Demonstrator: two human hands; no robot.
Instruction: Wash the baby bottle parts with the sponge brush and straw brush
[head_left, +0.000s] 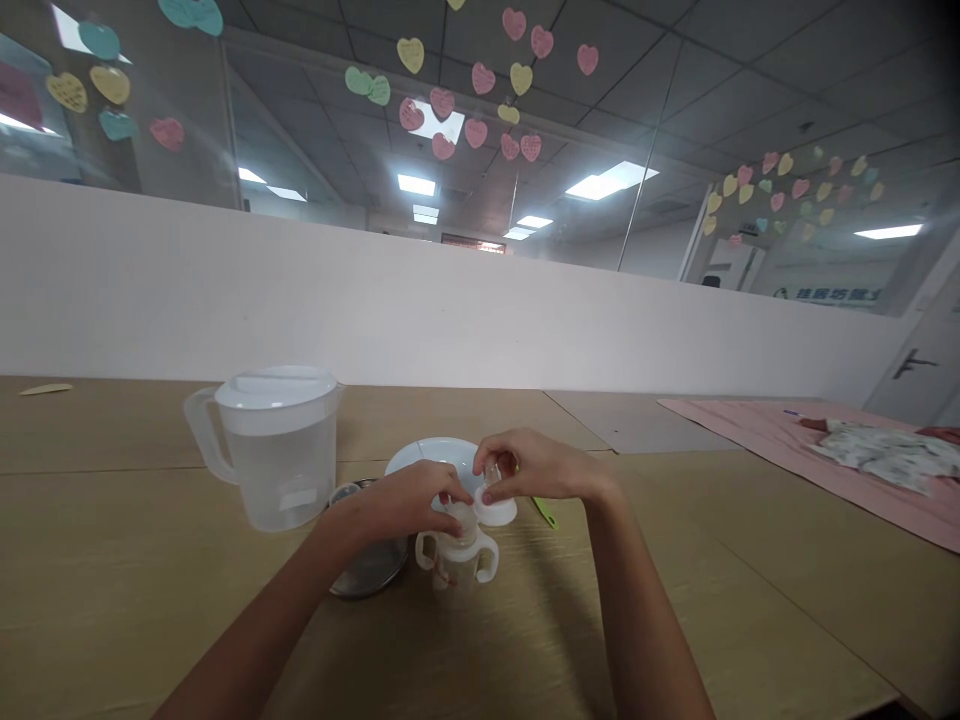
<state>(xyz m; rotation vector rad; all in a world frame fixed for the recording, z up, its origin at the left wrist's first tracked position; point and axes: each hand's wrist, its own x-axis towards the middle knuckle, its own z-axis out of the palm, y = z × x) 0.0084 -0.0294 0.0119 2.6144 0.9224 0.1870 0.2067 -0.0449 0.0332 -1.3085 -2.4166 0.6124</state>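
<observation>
A clear baby bottle (455,572) with two white side handles stands on the table in front of me. My left hand (421,495) is closed round its neck from above, fingers and thumb on either side. Just right of the bottle mouth, my right hand (529,468) pinches a clear teat set in a white screw ring (496,508). The ring is apart from the bottle, or nearly so; the gap is hard to make out. A white plate (409,459) lies behind both hands, partly covered by them.
A lidded water jug (279,455) stands to the left. A round metal dish (369,570) sits under my left forearm. A green-handled utensil (545,513) lies right of the plate. Pink cloth (757,430) with a patterned garment (885,452) covers the far right, before a white wall (450,310).
</observation>
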